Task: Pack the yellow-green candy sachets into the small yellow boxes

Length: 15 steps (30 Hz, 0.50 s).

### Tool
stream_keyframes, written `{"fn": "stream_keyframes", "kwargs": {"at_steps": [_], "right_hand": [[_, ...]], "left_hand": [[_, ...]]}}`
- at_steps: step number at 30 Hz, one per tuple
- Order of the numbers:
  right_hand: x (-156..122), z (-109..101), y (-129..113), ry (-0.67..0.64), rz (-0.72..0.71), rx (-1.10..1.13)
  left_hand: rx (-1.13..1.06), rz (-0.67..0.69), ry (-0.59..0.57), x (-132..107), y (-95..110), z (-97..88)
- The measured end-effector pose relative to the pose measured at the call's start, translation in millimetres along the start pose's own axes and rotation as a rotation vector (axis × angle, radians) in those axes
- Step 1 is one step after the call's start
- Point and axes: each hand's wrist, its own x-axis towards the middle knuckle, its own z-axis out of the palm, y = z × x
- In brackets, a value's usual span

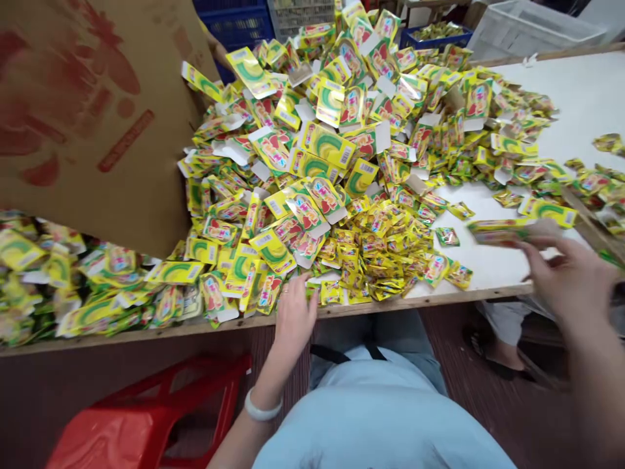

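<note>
A big heap of yellow-green flat cartons (322,143) and small yellow sachets (375,254) covers the white table (576,98). My left hand (295,312) rests at the table's front edge, fingers curled down onto sachets at the heap's near side. My right hand (566,273) is out to the right, blurred by motion, with its fingers pinched on a long yellow carton (502,231) held level above the table edge.
A large brown cardboard box (88,117) with red print stands tilted at the left over more cartons. A red plastic stool (146,417) sits below left. Blue crates (239,23) and a white bin (532,26) stand behind the table.
</note>
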Motion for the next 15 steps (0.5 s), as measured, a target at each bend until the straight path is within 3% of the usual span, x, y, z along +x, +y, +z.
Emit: {"fn": "stream_keyframes", "kwargs": {"at_steps": [1,3,6,8,11,13,15], "right_hand": [[4.9,2.0,-1.4,0.04,-0.059,-0.073],[-2.8,22.7,-26.7,-0.009,-0.219,-0.083],[-44.6,84.2,-97.8,-0.355,-0.679,0.002],[-71.3,131.1,-140.6,-0.523,-0.893,-0.094],[-87.5,182.8,-170.7,-0.638,-0.996,-0.222],[-85.7,197.9,-171.0,-0.709,-1.001,-0.247],[-80.1,200.1,-164.7,-0.759,-1.005,-0.221]], "left_hand": [[0.137,-0.035,0.028,0.1,-10.8,-1.2],[0.343,-0.056,-0.003,-1.0,-25.1,0.5],[0.482,-0.021,-0.077,-2.5,-28.2,8.5],[0.495,-0.035,-0.079,-2.9,-24.7,12.4],[0.381,-0.089,-0.091,-4.7,-22.8,12.9],[0.225,-0.128,-0.132,-6.9,-25.7,11.5],[0.066,-0.172,-0.163,-9.2,-31.1,10.2]]}}
